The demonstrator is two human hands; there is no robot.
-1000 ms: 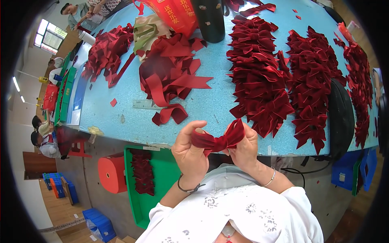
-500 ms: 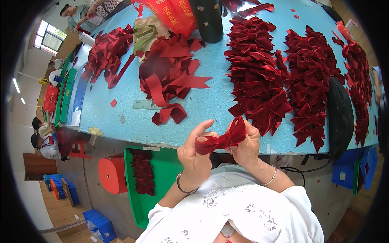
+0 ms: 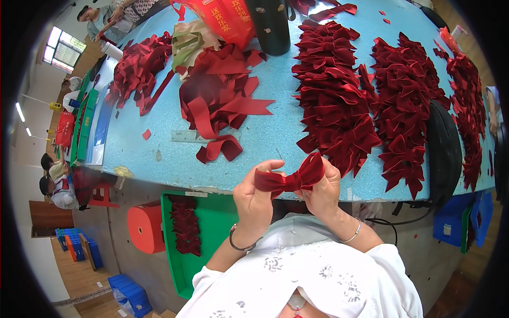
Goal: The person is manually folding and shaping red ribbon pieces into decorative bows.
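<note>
Both hands are gripping one dark red velvet bow (image 3: 289,180): my left hand (image 3: 254,199) is pinching its left loop. My right hand (image 3: 323,191) is clasping its right loop above the blue table (image 3: 265,132)

The dark red bow (image 3: 289,180) held between the left hand (image 3: 255,200) and right hand (image 3: 323,192) is cloth with a soft, velvety, matt nap, paler along its folded edges. The heaped finished bows (image 3: 339,100) and the loose ribbon strips (image 3: 220,103) show the same matt red fabric. The table top (image 3: 265,138) is a smooth, light blue speckled laminate with a dull sheen. The ruler (image 3: 199,137) looks like clear, glossy plastic. Both wrists carry thin shiny metal bangles (image 3: 236,245). The green tray (image 3: 212,222) and orange stool (image 3: 144,228) look like smooth plastic.
</note>
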